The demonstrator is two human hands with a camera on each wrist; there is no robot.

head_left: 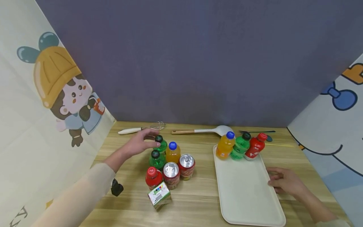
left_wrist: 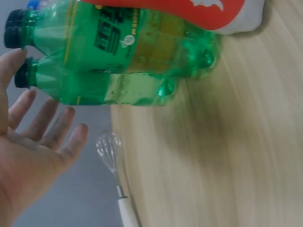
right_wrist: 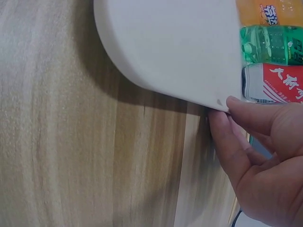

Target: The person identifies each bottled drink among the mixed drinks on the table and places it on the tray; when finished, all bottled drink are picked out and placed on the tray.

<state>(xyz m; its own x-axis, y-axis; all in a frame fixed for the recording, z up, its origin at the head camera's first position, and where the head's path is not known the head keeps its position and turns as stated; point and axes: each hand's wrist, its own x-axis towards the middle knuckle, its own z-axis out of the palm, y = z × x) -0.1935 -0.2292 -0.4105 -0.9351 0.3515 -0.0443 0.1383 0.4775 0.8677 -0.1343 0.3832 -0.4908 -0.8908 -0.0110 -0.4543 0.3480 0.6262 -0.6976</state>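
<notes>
Nearest on the wooden desk (head_left: 198, 201) lies a small carton (head_left: 159, 195), tipped on its side. Just behind it stand a red bottle (head_left: 153, 177) and 2 cans (head_left: 171, 174), close together.

To the right, the right hand (head_left: 285, 182) rests at the right edge of the white tray (head_left: 246, 195). Its fingers (right_wrist: 226, 142) are bent and touch the tray's rim; the thumb lies on top of the edge. I cannot tell if it really pinches the rim.

Behind the cans stand 2 green bottles, one behind the other, and an orange bottle (head_left: 172, 152) beside them. The far green bottle (head_left: 161, 144) stands upright, its long side pointing up. It is just to the right of the left hand (head_left: 140, 142), which is the nearer hand by far. The left hand's fingers (left_wrist: 57, 130) are straight and spread apart, next to the dark cap, and they hold nothing. The near green bottle (head_left: 156, 159) stands just in front.

At the far end of the tray stand 3 bottles in a row: orange (head_left: 225, 145), green (head_left: 240, 146) and red (head_left: 255, 146). The near part of the tray is bare.

Farthest back lie a whisk (head_left: 141, 128), a white spoon (head_left: 202, 130) and a dark spoon (head_left: 256, 132).
</notes>
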